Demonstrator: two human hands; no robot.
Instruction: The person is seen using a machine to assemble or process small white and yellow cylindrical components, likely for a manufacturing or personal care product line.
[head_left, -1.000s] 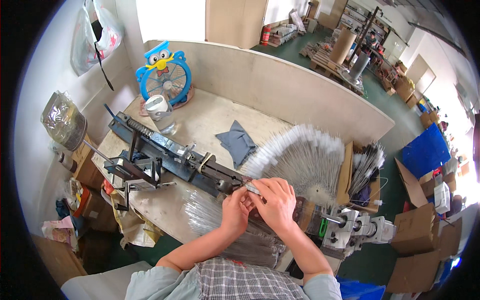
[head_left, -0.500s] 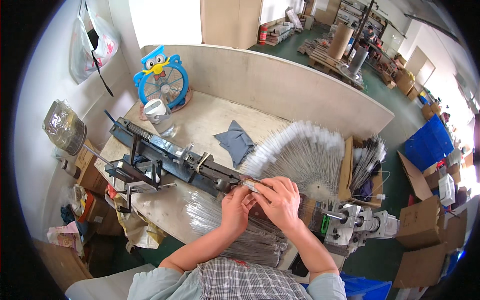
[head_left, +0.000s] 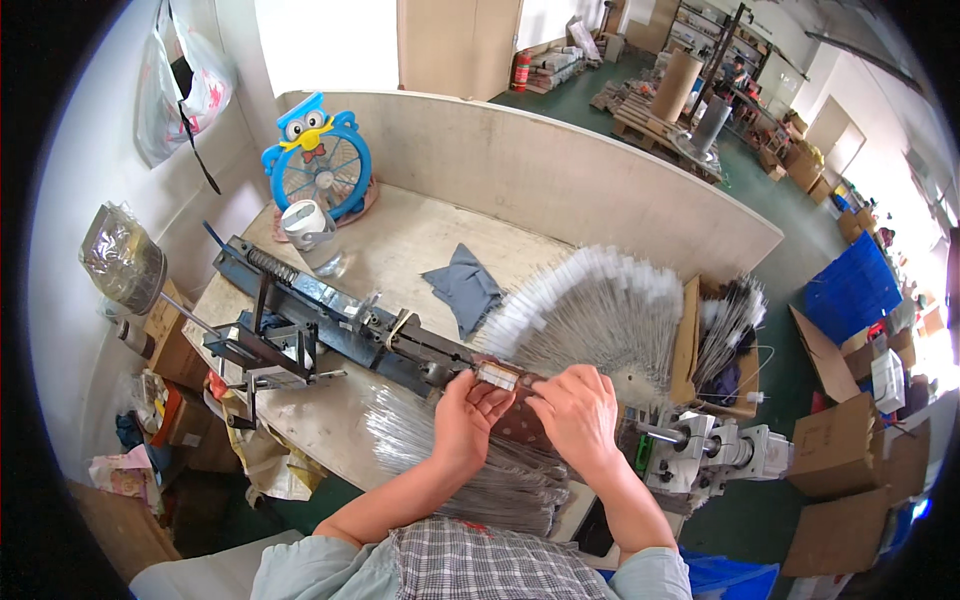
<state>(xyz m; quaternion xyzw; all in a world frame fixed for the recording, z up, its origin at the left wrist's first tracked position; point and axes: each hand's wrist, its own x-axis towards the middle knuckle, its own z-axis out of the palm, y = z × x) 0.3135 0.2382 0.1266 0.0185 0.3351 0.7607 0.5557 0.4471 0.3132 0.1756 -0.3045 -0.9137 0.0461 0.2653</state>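
Observation:
My left hand (head_left: 466, 425) is at the near side of a long dark metal bench machine (head_left: 405, 335), its fingers curled just below a small white rectangular block (head_left: 497, 376) at the machine's right end. Whatever those fingers hold is hidden. To the right of the block, my right hand (head_left: 580, 418) pinches with thumb and forefinger; what is between them is too small to make out. Under and beside my hands lies a bundle of thin metal wires (head_left: 420, 430). Beyond them, wires with white tips (head_left: 600, 310) spread out in a fan.
A grey cloth (head_left: 464, 290), a clear jug (head_left: 318, 240) and a blue cartoon-faced fan (head_left: 322, 165) are on the table. An open carton (head_left: 690, 345) holds more wires. At the right is a metal shaft fixture (head_left: 712, 440); a low partition (head_left: 560, 165) borders the table's back.
My right hand has moved right, away from the left, uncovering the white block. My left hand has shifted slightly left and down. The view has turned a little.

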